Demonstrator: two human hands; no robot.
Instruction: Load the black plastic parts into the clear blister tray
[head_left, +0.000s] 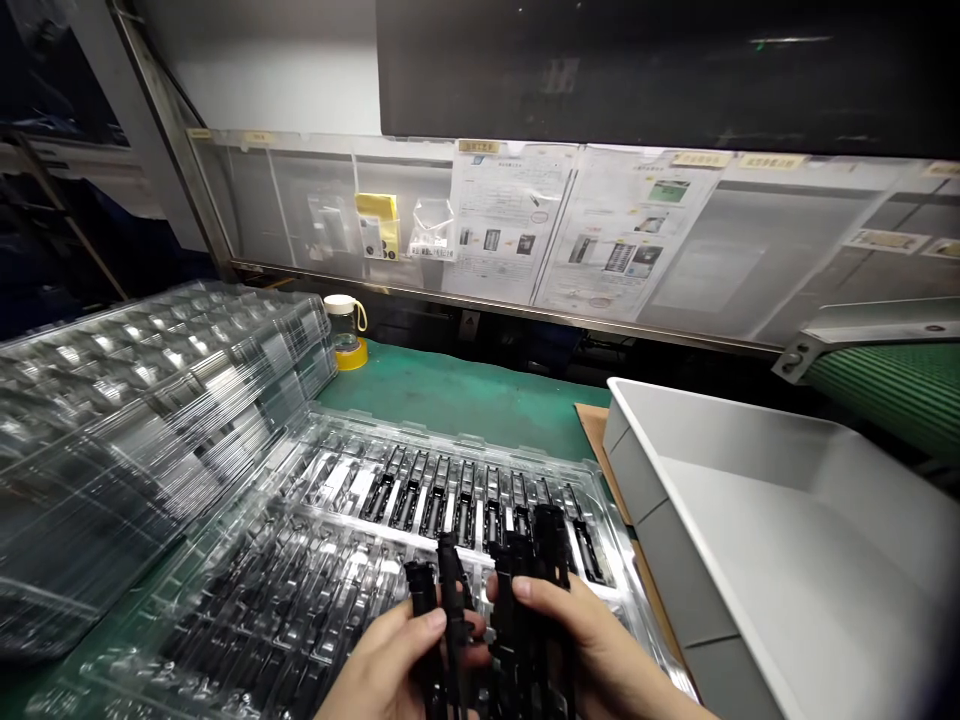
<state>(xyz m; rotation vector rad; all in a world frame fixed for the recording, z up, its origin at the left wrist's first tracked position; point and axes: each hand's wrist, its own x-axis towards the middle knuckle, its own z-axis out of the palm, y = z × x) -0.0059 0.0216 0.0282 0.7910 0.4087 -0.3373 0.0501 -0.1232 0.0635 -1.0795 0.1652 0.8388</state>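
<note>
My left hand (394,655) is closed round a couple of slim black parts (452,625), which stand roughly upright at the bottom centre. Beside it, my right hand (592,640) grips several similar black parts (514,610), its thumb lying across them. The two bunches are close together; their lower ends run out of the frame. Behind and below the hands lies a clear plastic tray (420,541) with a row of black parts in its far compartments and more dark parts at its near left.
A tall stack of clear trays (225,400) stands at the left. A lidded bottle (343,330) is behind it on the green table (465,390). At the right are a grey bin (780,500) and a green ribbed roller or belt (892,380). Sheets (510,220) hang at the back.
</note>
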